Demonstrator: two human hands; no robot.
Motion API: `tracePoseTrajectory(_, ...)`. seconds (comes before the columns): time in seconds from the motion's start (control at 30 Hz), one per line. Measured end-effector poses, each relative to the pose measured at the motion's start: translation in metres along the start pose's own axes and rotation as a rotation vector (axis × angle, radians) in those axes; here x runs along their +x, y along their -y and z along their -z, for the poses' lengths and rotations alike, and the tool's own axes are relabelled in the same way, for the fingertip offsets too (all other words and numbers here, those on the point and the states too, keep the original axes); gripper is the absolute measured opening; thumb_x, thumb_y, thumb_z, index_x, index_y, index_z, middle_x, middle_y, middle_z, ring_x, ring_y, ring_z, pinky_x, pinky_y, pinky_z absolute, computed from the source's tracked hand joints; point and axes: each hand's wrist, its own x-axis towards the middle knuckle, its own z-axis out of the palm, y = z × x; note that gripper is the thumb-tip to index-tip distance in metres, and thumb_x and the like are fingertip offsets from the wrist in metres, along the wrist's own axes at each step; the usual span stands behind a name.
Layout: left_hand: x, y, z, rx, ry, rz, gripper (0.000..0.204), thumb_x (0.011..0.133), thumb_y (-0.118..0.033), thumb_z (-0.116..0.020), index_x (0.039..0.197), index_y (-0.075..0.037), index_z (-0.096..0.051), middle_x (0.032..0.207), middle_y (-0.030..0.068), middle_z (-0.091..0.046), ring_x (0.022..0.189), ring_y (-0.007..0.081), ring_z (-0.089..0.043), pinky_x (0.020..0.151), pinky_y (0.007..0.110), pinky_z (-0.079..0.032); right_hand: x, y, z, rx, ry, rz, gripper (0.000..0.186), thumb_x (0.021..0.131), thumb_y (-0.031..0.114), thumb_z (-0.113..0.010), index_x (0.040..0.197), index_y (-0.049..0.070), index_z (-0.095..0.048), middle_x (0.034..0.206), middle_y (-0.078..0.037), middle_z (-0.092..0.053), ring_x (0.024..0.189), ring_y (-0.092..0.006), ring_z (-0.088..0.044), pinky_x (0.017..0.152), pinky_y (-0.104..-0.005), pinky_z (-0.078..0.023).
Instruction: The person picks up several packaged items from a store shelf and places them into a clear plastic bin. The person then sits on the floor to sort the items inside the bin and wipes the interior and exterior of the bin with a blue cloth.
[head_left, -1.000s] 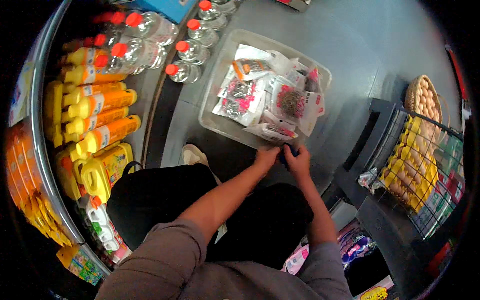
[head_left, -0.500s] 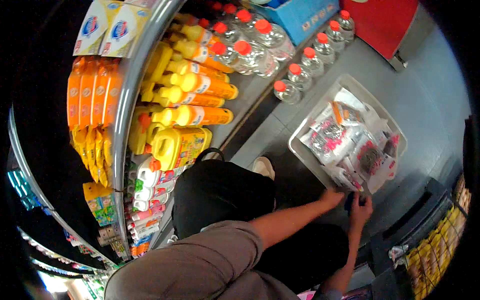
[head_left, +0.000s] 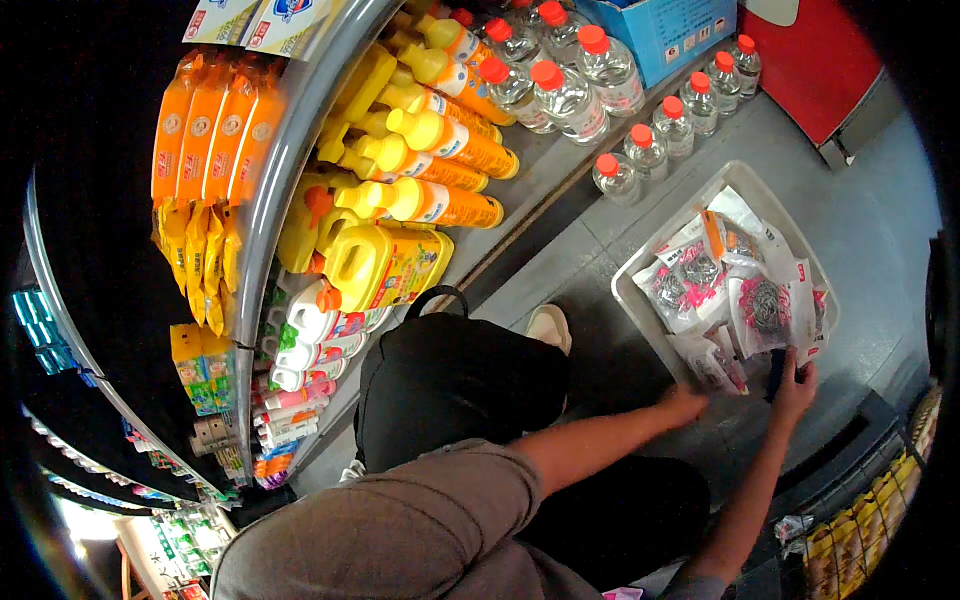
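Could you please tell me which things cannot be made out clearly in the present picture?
In the head view:
Left hand: its fingers are blurred, so I cannot tell whether it holds anything.
Dark object at the right hand: partly covered by the fingers; its kind is unclear.
Lower packets in the bin: hidden under the upper packets.
Red object, upper right: cut off by the top edge.

Packets are lying in a tub on the floor. Left of it, a row of bottles is standing beside a shelf, where a jug is sitting nearer than squeeze bottles.
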Motion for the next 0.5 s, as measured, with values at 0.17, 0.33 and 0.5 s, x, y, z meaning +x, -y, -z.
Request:
tracePoseTrajectory(0.17,0.002,-0.001,-0.001,0.044,-0.021,0.056,0.036,0.067,-0.031,-0.059,0.083,0.002,-0.061,0.072,0.0150,-0.062,0.066,0.0282,-0.061,0.062,0.038,-0.049,-0.031,0.036,-0.009,0.089,-0.099,-0.010,0.041,0.076,0.030,-0.068,0.088,-0.005,-0.051,0.091,-0.012,-0.057,0.080,-0.0176,-0.051,0.072,-0.0291,-0.041)
tracePoseTrajectory(0.33,-0.008,-0.012,0.003,0.059,-0.191,-0.089,0.033,0.067,-0.030,-0.060,0.079,0.001,-0.062,0.075,0.0172,-0.063,0.070,0.0308,-0.062,0.065,0.039,-0.049,-0.064,0.016,-0.009,-0.287,-0.238,0.038,0.047,0.075,0.038,-0.067,0.084,-0.005,-0.049,0.085,-0.012,-0.051,0.075,-0.0231,-0.048,0.068,-0.0340,-0.041)
tracePoseTrajectory(0.5,-0.023,-0.043,0.012,0.144,-0.160,0.012,0.035,0.068,-0.031,-0.059,0.082,0.001,-0.062,0.076,0.0184,-0.063,0.070,0.0327,-0.062,0.068,0.040,-0.048,-0.078,0.034,-0.007,-0.490,-0.244,0.079,0.048,0.077,0.040,-0.064,0.083,-0.005,-0.048,0.074,-0.015,-0.049,0.071,-0.0325,-0.047,0.066,-0.0382,-0.040)
